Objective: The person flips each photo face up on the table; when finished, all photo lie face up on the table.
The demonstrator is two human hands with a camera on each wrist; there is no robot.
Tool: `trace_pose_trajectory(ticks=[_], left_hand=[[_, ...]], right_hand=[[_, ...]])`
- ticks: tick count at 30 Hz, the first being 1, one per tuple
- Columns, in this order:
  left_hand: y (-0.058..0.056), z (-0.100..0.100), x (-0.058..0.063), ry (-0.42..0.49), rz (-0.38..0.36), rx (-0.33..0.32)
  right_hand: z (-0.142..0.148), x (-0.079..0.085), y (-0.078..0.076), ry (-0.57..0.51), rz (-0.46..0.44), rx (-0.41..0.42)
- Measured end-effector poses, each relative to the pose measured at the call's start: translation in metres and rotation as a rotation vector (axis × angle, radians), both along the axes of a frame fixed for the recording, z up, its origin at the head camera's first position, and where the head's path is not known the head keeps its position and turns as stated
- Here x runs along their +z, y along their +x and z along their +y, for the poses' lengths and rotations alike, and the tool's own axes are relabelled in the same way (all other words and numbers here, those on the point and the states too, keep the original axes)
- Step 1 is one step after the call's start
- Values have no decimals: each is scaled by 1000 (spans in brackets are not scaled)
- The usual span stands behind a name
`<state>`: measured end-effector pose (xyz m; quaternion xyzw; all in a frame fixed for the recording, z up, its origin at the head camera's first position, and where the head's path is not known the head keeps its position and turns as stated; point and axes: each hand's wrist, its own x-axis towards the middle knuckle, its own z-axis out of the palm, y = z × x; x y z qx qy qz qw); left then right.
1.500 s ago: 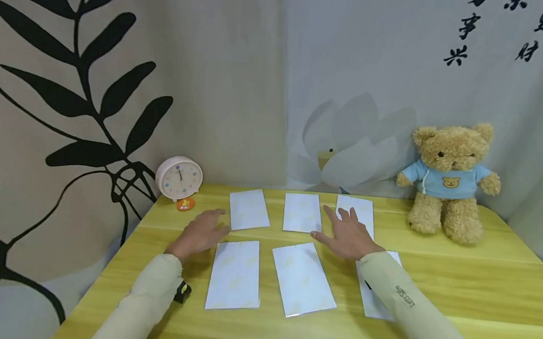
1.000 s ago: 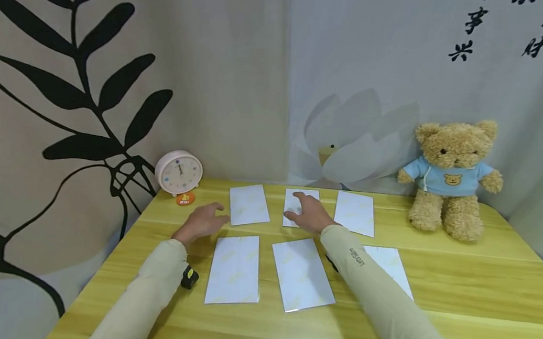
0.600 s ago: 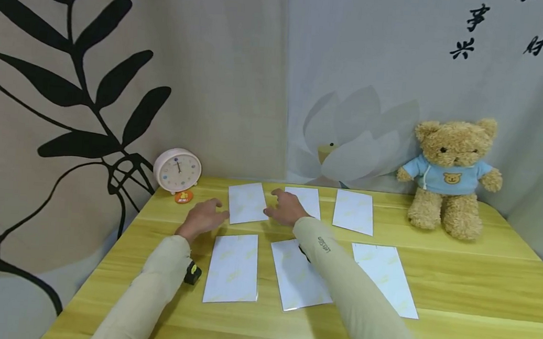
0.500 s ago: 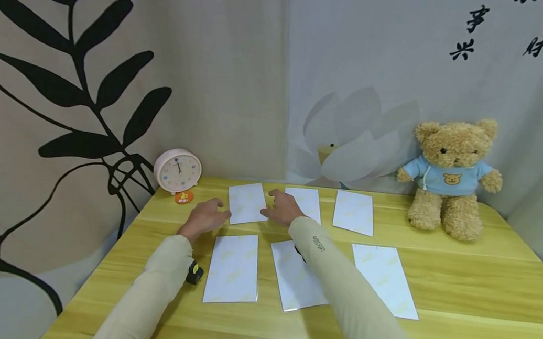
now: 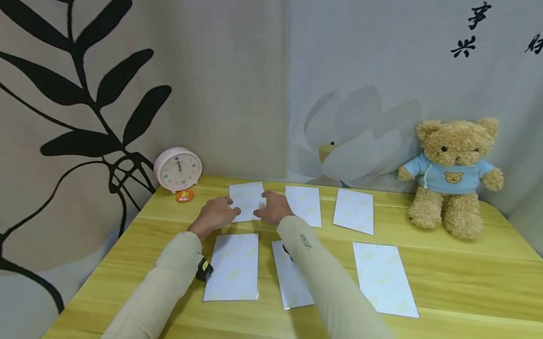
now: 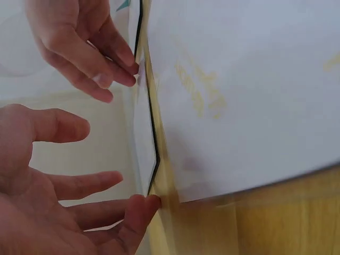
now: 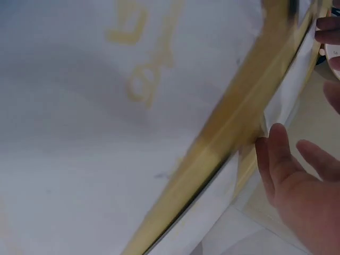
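Note:
The back left white sheet [image 5: 247, 195], faintly marked in yellow, lies flat on the table between my two hands. My left hand [image 5: 214, 217] is at its left edge; in the left wrist view, fingertips [image 6: 151, 203] touch or nearly touch the sheet's corner. At the right edge is my right hand [image 5: 275, 208], fingers spread and slightly bent, its fingertips close to the edge in the right wrist view. Beside it lie the back middle sheet [image 5: 305, 206] and the back right sheet [image 5: 354, 212]. My right forearm partly covers the front middle sheet [image 5: 289, 283].
Nearer me lie the front left sheet [image 5: 232, 269] and front right sheet [image 5: 384, 280] on the wooden table [image 5: 480, 299]. A pink clock [image 5: 178, 170] and an orange tag [image 5: 184, 195] stand left; a teddy bear [image 5: 451, 177] sits right. Behind hangs a printed curtain [image 5: 239, 83].
My right hand has swept left from the back right sheet, past the middle one, to the back left sheet. My left hand has shifted slightly right toward it. The view has tilted slightly.

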<state>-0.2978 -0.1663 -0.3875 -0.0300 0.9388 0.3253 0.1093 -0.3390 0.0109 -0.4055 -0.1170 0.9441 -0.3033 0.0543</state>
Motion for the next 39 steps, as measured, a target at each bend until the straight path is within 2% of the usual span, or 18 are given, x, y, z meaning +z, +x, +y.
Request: trace_pose_trajectory(ticks=[10, 14, 20, 23, 28, 31, 36, 39], left_hand=[[-3, 4, -2, -1, 26, 44], [-5, 6, -3, 45, 26, 74], [-6, 2, -5, 222, 26, 112], [-7, -2, -5, 309, 69, 150], [-11, -5, -5, 560, 175, 224], [-15, -5, -6, 698, 194, 248], [-19, -1, -8, 789, 187, 246], [-18, 1, -10, 814, 192, 227]], right_hand=[[-7, 6, 6, -3, -73, -30], [-9, 8, 9, -13, -62, -23], [-11, 9, 13, -3, -68, -11], [-12, 10, 15, -6, -69, 6], [-13, 14, 17, -46, -68, 37], [-14, 15, 16, -66, -54, 60], [-17, 19, 14, -93, -57, 65], [-17, 22, 16, -105, -71, 69]])
